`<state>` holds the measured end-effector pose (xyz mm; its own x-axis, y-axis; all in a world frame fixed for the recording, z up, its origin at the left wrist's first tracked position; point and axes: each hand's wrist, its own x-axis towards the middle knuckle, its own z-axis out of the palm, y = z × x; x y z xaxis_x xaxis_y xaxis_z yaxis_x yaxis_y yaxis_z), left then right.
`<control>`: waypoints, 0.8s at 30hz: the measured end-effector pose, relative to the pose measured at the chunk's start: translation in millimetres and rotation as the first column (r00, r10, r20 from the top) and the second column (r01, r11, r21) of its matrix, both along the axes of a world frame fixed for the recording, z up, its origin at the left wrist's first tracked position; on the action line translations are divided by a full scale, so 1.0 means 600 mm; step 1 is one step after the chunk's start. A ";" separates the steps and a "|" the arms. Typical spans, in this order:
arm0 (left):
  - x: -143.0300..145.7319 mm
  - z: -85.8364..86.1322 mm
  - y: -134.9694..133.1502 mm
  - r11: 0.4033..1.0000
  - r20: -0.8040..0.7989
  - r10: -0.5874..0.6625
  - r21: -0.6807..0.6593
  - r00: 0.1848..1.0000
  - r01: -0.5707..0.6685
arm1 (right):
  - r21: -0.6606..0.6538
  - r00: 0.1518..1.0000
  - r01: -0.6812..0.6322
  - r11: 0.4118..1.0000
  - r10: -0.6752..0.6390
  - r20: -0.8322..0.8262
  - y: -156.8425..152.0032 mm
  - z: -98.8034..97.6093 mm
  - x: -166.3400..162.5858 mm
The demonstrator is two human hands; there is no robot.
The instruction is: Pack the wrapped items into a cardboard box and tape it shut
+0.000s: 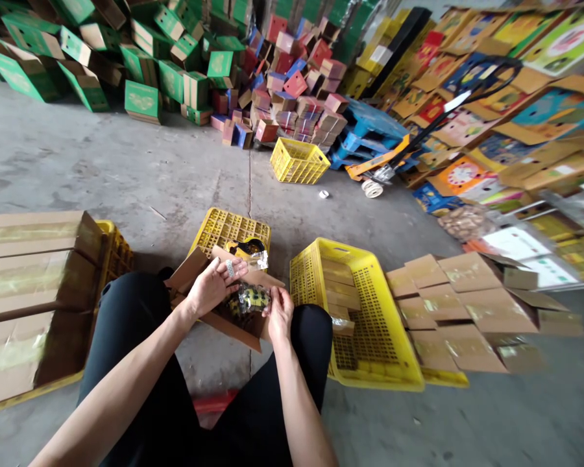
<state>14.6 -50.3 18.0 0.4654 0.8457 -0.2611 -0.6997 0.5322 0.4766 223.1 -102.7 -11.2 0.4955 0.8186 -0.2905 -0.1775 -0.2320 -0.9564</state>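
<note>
I see the clear-wrapped packet (248, 299) with yellow and black contents lying inside the open cardboard box (226, 324), which rests across the person's knees. The right hand (278, 312) has its fingers closed narrowly on the packet's right edge. The left hand (213, 285) lies over the box's upper flap with fingers loosely bent; I cannot tell whether it grips anything. Just behind the box stands an upturned yellow crate (226, 227) with a second packet (251, 251) on it. To the right is another yellow crate (370, 337), and beside it flat cartons (460, 305) on the concrete floor (141, 168).
</note>
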 end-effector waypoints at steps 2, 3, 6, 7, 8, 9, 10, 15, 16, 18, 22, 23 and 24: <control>-0.001 0.001 0.000 1.000 0.004 0.004 -0.001 1.000 -0.004 | 0.012 1.000 0.003 1.000 -0.003 0.003 0.000 -0.001 0.000; -0.002 0.001 0.000 1.000 0.004 0.005 -0.004 1.000 -0.005 | 0.014 1.000 0.002 1.000 -0.003 0.002 -0.001 -0.001 0.000; -0.002 0.005 -0.001 1.000 0.002 0.010 -0.010 1.000 -0.010 | 0.015 1.000 -0.003 1.000 0.003 -0.004 -0.002 -0.002 -0.001; -0.002 0.006 -0.001 1.000 0.000 0.013 -0.010 1.000 -0.013 | 0.016 1.000 -0.004 1.000 0.004 -0.008 -0.002 -0.003 -0.001; -0.002 0.007 -0.002 1.000 -0.003 0.014 -0.009 1.000 -0.014 | 0.017 1.000 -0.002 1.000 0.002 -0.015 -0.002 -0.004 -0.001; -0.001 0.009 -0.002 1.000 -0.006 0.013 -0.008 1.000 -0.013 | 0.017 1.000 0.003 1.000 -0.002 -0.025 -0.001 -0.005 -0.001; -0.001 0.010 -0.002 1.000 -0.009 0.010 -0.009 1.000 -0.010 | 0.016 0.999 0.008 1.000 -0.008 -0.039 -0.001 -0.007 0.000; -0.007 0.016 0.003 1.000 -0.035 0.028 -0.012 0.999 -0.029 | -0.009 0.992 0.073 0.997 -0.074 -0.103 0.000 -0.017 0.006; -0.010 0.017 0.005 0.999 -0.037 0.049 -0.011 0.998 -0.050 | -0.014 0.991 0.074 0.997 -0.075 -0.108 0.000 -0.019 0.008; -0.015 0.020 0.009 0.995 -0.031 0.101 -0.007 0.994 -0.101 | -0.010 0.992 0.019 1.000 -0.020 -0.126 -0.002 -0.021 0.011; -0.020 0.023 0.010 0.989 -0.016 0.147 0.000 0.989 -0.147 | 0.041 0.978 -0.184 0.982 0.188 -0.092 -0.004 -0.026 0.010; -0.019 0.022 0.009 0.990 -0.015 0.142 0.003 0.990 -0.142 | 0.005 0.964 -0.267 0.964 0.267 0.008 -0.003 -0.028 0.009; -0.019 0.022 0.008 0.991 -0.015 0.134 0.006 0.991 -0.134 | -0.072 0.919 -0.359 0.931 0.366 0.145 -0.002 -0.030 0.006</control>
